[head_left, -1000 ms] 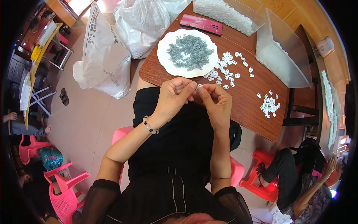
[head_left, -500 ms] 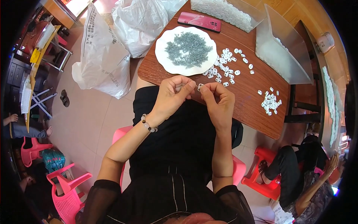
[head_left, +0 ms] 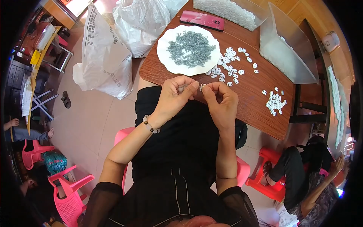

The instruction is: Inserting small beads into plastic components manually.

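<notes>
My left hand (head_left: pixel 177 96) and my right hand (head_left: pixel 223 106) meet above my lap at the near edge of the table, both in a fingertip pinch. Between the right thumb and forefinger is a small white two-hole plastic piece (head_left: pixel 202 86). What the left fingertips hold against it is too small to make out. Just beyond my hands stands a white scalloped plate (head_left: pixel 163 56) with a heap of small grey screws (head_left: pixel 193 48). Loose white two-hole pieces (head_left: pixel 228 60) lie beside the plate, and a separate pile of them (head_left: pixel 275 103) is at the table's right.
A pink phone (head_left: pixel 202 20) lies behind the plate on the brown table (head_left: pixel 245 108). Clear-walled trays (head_left: pixel 289 56) of white pieces line the far side. White sacks (head_left: pixel 104 56) stand left on the floor. A person sits on a red stool (head_left: pixel 270 187) at right.
Both hands keep nearly the same place and pinch around the small white piece. The rest of the scene shifts only slightly with my head.
</notes>
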Demonstrator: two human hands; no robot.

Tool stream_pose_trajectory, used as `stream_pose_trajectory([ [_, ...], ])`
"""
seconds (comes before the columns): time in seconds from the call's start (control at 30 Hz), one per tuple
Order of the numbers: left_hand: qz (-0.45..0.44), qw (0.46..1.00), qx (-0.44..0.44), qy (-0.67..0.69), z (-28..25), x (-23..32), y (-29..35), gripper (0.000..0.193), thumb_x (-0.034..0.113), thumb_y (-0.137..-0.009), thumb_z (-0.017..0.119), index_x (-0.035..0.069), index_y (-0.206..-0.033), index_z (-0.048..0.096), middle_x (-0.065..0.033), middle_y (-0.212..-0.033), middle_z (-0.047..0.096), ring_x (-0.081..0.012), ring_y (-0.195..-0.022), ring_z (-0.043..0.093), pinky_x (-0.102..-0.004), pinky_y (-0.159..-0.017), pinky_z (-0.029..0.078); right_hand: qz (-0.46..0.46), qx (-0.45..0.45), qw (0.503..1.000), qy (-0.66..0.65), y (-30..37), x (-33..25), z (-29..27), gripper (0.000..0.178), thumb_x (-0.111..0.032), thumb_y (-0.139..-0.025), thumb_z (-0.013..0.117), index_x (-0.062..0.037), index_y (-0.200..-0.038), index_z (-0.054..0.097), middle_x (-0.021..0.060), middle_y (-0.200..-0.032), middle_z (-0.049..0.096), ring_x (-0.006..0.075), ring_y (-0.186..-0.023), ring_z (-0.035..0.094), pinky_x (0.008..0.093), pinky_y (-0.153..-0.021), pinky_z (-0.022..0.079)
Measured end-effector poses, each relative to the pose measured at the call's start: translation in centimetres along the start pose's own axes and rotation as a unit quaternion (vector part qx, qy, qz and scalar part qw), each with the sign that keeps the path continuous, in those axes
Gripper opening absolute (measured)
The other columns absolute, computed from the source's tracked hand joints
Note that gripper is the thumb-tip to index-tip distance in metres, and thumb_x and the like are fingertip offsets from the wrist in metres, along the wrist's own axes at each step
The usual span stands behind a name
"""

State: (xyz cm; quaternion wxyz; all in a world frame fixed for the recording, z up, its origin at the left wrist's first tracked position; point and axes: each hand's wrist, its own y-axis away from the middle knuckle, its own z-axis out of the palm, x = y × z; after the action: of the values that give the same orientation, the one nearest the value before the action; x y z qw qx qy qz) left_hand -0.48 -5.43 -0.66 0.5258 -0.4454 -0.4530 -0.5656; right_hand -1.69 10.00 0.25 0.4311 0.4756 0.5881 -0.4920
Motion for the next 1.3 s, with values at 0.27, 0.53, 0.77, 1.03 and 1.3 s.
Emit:
stream_pose_trajectory([
  [0.27, 0.021, 0.999, 0.020, -0.037, 0.2, 0.0, 0.1, 0.017, 0.015, -0.091, 0.064, -0.001, -0.088, 0.064, 0.0020, -0.069, 0.061, -0.0015, -0.061, 0.053, -0.0167, -0.056, 0.042, 0.008, 0.004, 1.000, -0.015, 0.2, -0.1, 0.3, 0.012, -0.009, -0.084, 0.066, 0.0029, -0.080, 0.064, 0.0041, -0.068, 0.065, 0.0057, -0.061, 0.058, 0.0209, -0.055, 0.045],
  [0.53, 0.037, 0.996, 0.029, -0.078, 0.2, -0.5, 0.2, 0.017, 0.016, -0.091, 0.063, 0.000, -0.088, 0.064, 0.0014, -0.070, 0.062, -0.0023, -0.060, 0.051, -0.0169, -0.055, 0.041, 0.009, 0.011, 1.000, -0.014, 0.4, -0.2, 0.3, 0.012, -0.008, -0.084, 0.066, 0.0025, -0.080, 0.064, 0.0035, -0.069, 0.065, 0.0056, -0.061, 0.057, 0.0209, -0.055, 0.045],
  [0.77, 0.041, 0.995, 0.044, -0.082, 0.7, -0.6, 0.5, 0.016, 0.015, -0.091, 0.064, -0.001, -0.089, 0.064, 0.0001, -0.070, 0.063, -0.0026, -0.060, 0.053, -0.0170, -0.055, 0.042, 0.005, 0.025, 1.000, -0.018, 0.6, 0.3, 0.6, 0.012, -0.009, -0.084, 0.066, 0.0026, -0.080, 0.064, 0.0053, -0.070, 0.065, 0.0066, -0.061, 0.058, 0.0214, -0.055, 0.044],
  [1.03, 0.049, 0.995, 0.061, -0.063, 0.9, -0.8, 0.6, 0.014, 0.011, -0.090, 0.063, -0.002, -0.086, 0.063, 0.0000, -0.068, 0.063, -0.0010, -0.057, 0.052, -0.0161, -0.051, 0.039, 0.005, 0.017, 0.999, -0.029, 0.6, 0.9, 0.8, 0.012, -0.008, -0.084, 0.066, 0.0025, -0.081, 0.064, 0.0064, -0.070, 0.065, 0.0075, -0.061, 0.059, 0.0221, -0.055, 0.044],
  [1.3, 0.027, 0.997, 0.061, -0.045, 1.1, -0.7, 0.6, 0.016, 0.013, -0.090, 0.064, -0.002, -0.087, 0.064, -0.0008, -0.069, 0.063, -0.0027, -0.059, 0.055, -0.0171, -0.054, 0.043, 0.033, 0.005, 0.998, -0.060, 0.5, 1.5, 0.6, 0.012, -0.009, -0.085, 0.066, 0.0027, -0.082, 0.065, 0.0031, -0.069, 0.065, 0.0047, -0.061, 0.057, 0.0204, -0.055, 0.043],
])
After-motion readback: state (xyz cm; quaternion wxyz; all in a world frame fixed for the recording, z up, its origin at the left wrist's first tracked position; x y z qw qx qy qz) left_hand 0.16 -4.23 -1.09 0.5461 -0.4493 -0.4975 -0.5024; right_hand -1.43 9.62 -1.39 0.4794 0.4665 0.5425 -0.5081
